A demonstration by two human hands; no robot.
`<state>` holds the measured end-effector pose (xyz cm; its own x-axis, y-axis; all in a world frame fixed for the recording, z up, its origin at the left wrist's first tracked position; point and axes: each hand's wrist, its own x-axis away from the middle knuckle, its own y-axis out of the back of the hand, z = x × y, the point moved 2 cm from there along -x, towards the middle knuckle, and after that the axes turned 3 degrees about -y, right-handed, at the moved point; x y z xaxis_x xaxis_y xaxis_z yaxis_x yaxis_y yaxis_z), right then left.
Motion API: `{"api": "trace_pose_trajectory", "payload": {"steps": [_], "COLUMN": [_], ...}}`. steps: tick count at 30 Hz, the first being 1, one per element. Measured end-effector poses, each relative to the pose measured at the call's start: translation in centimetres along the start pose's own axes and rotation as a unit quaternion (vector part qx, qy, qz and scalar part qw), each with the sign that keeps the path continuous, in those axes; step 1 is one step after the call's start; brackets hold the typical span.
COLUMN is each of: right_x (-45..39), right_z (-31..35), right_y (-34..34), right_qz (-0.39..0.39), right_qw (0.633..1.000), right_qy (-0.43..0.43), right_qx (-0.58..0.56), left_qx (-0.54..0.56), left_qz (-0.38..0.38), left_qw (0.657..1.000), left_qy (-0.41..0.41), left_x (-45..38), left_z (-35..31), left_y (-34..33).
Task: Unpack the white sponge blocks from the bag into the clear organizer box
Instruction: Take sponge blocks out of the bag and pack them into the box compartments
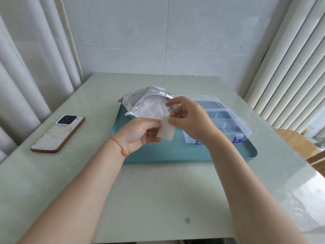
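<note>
I am holding one white sponge block [166, 128] up over the teal tray [175, 152], between the bag and the box, because both hands are working on it at once. My left hand [139, 132] is pinching its left edge between thumb and curled fingers, while my right hand [188, 118] is nipping its upper right corner with thumb and fingertips, the forefinger lifted a little above. I judge that I am steadying or separating the piece before setting it down, since it looks thin and floppy and would likely bend if held by one corner alone. The foil bag [146, 103] is lying on the far left part of the tray with its mouth gaping toward me, which is keeping the remaining white pieces inside within easy reach. The clear organizer box [226, 118] is sitting on the right side of the tray with its lid thrown back, just beside my right hand, so the trip from bag to compartment is short. Its visible compartments look empty, though my hand is hiding the near left part. A phone [58, 133] is lying face down on the pale table [158, 191], well apart to the left.
</note>
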<state>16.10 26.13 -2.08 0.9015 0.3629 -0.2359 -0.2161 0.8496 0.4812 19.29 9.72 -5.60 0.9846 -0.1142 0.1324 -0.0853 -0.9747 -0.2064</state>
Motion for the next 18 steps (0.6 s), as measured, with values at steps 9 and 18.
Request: {"api": "trace_pose_trajectory", "payload": {"steps": [9,18], "right_x": [0.05,-0.05], "right_z": [-0.19,-0.14], "right_y": [0.19,-0.45], "right_qz": [0.027,-0.016], "right_qw": [0.989,0.999], "right_qy": [-0.059,-0.034], "right_qx": [-0.134,-0.011], "left_qx": [-0.001,0.012], "left_qz": [0.001,0.001], "left_qw": [1.000,1.000], "left_qy": [0.008,0.003], "left_x": [0.11,0.30], "left_z": [0.00,-0.27], "left_y": [0.02,-0.18]}}
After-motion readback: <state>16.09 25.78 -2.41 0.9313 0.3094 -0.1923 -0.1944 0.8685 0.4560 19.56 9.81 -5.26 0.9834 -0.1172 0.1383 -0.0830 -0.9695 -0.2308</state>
